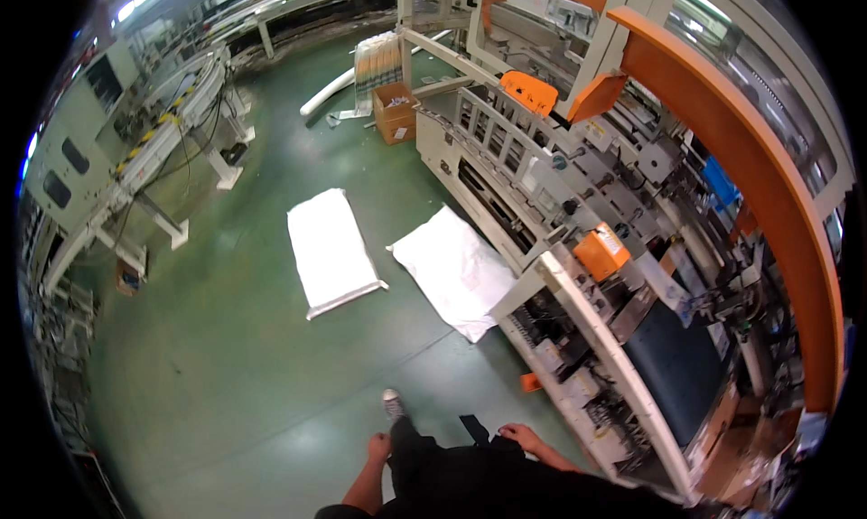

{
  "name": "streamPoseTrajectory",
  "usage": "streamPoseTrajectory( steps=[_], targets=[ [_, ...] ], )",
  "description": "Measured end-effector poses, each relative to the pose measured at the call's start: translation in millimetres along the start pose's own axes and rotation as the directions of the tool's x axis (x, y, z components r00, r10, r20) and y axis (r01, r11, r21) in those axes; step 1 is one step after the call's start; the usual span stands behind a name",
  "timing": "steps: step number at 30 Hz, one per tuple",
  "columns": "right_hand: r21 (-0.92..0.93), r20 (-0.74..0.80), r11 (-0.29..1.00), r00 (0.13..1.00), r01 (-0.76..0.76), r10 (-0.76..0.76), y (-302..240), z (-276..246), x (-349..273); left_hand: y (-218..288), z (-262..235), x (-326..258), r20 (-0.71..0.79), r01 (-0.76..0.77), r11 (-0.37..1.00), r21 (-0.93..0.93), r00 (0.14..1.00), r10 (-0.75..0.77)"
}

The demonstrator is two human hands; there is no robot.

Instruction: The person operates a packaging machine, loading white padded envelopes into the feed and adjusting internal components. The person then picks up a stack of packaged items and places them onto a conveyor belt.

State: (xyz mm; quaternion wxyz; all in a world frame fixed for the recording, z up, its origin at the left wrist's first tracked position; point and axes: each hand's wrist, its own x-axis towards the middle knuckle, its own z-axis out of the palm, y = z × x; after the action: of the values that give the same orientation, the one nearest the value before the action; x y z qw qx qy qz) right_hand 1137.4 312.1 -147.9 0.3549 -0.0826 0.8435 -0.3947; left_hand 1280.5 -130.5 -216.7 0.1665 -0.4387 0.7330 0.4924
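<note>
My left hand (378, 447) hangs beside my dark-trousered leg, its fingers curled in, with nothing showing in it. On the other side of my body, my right hand (522, 435) is held at the front of my dark clothing, fingers bent. Whatever it may grip is too small to make out. Just left of that hand a black flat flap (474, 429) sticks out. Ahead on the green floor lie two white sacks, both out of reach of my hands: a flat, squared one (332, 252) and a more crumpled one (454, 271) against the machine on the right.
A large machine with a pale frame (614, 356) and an orange curved beam (759, 140) fills the right side. Farther ahead stand a cardboard box (394, 121) and a white roll (327, 94). At left is a conveyor frame (172, 140) on legs with trailing cables.
</note>
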Motion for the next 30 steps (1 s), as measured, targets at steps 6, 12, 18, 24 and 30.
streamPoseTrajectory(
  steps=[6, 12, 18, 24, 30],
  targets=[
    [0.232, 0.085, 0.904, 0.933, -0.359, 0.348, -13.6, 2.2, 124.7, -41.7, -142.9, 38.5, 0.065, 0.380, 0.760, -0.527, 0.910, -0.410],
    [0.417, -0.159, 0.824, 0.862, -0.384, 0.482, -109.2, -65.9, 189.7, 1.4, -214.3, 131.3, 0.031, 0.415, 0.779, -0.471, 0.890, -0.455],
    [0.405, 0.042, 0.690, 0.767, -0.599, 0.641, -105.6, -48.0, 298.1, 172.5, -223.5, 264.8, 0.059, 0.221, 0.857, -0.466, 0.974, -0.219],
    [-0.341, 0.443, 0.940, 0.877, -0.027, 0.185, -33.9, -70.8, 467.0, 357.8, -228.4, 336.7, -0.065, 0.099, 0.885, -0.454, 0.988, -0.143],
    [0.355, -0.324, 0.932, 0.927, -0.069, 0.191, -348.5, -267.9, 644.5, 490.1, -274.0, 448.0, -0.258, -0.156, 0.941, -0.302, 0.963, 0.076]
  ],
)
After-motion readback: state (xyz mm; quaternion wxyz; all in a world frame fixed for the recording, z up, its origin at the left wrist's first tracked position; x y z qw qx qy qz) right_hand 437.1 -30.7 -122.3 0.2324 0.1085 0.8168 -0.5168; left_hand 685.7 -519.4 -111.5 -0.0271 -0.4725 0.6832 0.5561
